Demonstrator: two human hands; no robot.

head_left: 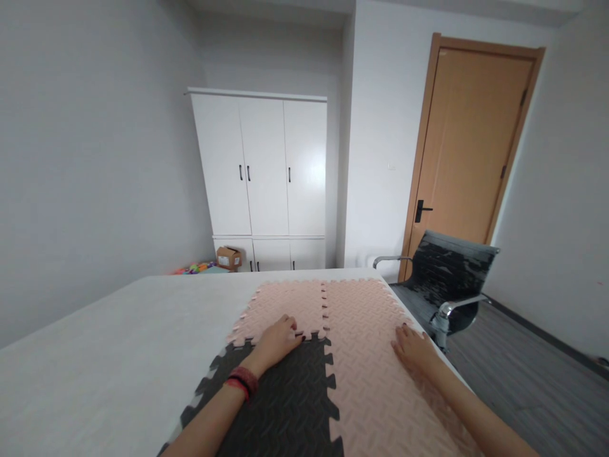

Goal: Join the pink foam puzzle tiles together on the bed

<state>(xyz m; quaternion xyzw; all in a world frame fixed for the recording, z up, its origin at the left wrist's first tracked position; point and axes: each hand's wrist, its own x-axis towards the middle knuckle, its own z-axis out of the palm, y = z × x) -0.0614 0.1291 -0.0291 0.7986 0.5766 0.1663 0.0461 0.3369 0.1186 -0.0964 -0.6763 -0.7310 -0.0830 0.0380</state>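
My left hand (277, 341), with a red and a dark band at the wrist, rests where a black foam mat tile (285, 400) meets a pink foam mat tile (290, 298). Its thumb and fingers are apart and bent a little, touching the seam, with nothing in them. Over on the right, my right hand (413, 346) lies with fingers extended on another pink foam mat tile (361, 381), close to its outer edge. Toothed edges join the tiles. Along the line between black and pink on the right, the teeth show dark against the pink.
The tiles lie on a white table (143, 355). A black chair (450, 273) with metal arms stands beyond its right edge. Behind are a white cabinet (266, 165), a cardboard box (229, 257), colourful small items (198, 268) and a wooden door (471, 139).
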